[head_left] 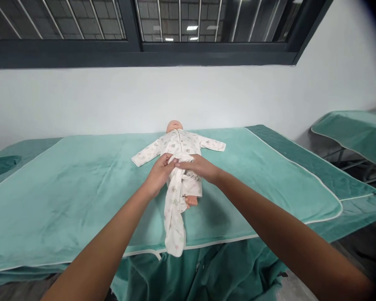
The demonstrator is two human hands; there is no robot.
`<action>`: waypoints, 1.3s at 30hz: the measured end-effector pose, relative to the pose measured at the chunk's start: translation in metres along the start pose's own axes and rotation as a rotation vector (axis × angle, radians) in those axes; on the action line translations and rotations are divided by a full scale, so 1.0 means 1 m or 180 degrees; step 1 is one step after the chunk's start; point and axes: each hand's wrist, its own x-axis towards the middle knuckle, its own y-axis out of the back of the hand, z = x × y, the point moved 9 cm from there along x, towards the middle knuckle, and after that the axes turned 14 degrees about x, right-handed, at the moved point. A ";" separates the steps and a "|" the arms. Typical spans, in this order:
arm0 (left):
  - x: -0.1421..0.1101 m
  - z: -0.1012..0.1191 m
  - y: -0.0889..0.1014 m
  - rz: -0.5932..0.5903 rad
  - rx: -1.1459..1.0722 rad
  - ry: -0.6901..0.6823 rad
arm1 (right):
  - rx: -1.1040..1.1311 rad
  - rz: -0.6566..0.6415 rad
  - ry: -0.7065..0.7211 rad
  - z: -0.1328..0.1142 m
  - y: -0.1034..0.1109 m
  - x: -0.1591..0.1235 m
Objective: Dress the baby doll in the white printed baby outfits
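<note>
A baby doll (174, 125) lies on its back on a green blanket (90, 196), its head toward the wall. It wears a white patterned baby top (181, 142) with both sleeves spread outward. Over its lower body, my left hand (159, 172) and my right hand (203, 167) meet, fingers pinching bunched white patterned cloth. From between them hangs a long footed leg of baby pants (174, 221), its end reaching the blanket's front edge. One bare doll foot (191, 200) shows below the cloth; the other is mostly hidden behind it.
The blanket lies over a darker green cover (316, 171) on the table. Behind stands a white wall (113, 100) below a dark-framed window (207, 54) with bars. Another green-covered surface (357, 129) is at right. Green fabric (207, 271) hangs at the front.
</note>
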 end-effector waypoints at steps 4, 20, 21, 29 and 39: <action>-0.010 -0.016 -0.013 -0.0855 0.0087 0.0388 | 0.0950 0.0136 -0.0073 0.004 0.011 0.000; -0.005 -0.027 -0.012 -0.0442 -0.1048 0.0654 | 0.0753 -0.0406 -0.0234 0.019 0.010 -0.001; -0.004 -0.027 -0.011 -0.0416 -0.1053 0.0669 | 0.0827 -0.0373 -0.0227 0.020 0.011 0.000; -0.008 -0.022 -0.019 -0.0858 -0.0072 0.0734 | 0.1137 -0.0173 -0.0142 0.026 0.013 0.001; 0.001 -0.024 -0.011 -0.0227 -0.0522 0.0501 | 0.0191 -0.1023 -0.0558 0.022 -0.005 -0.016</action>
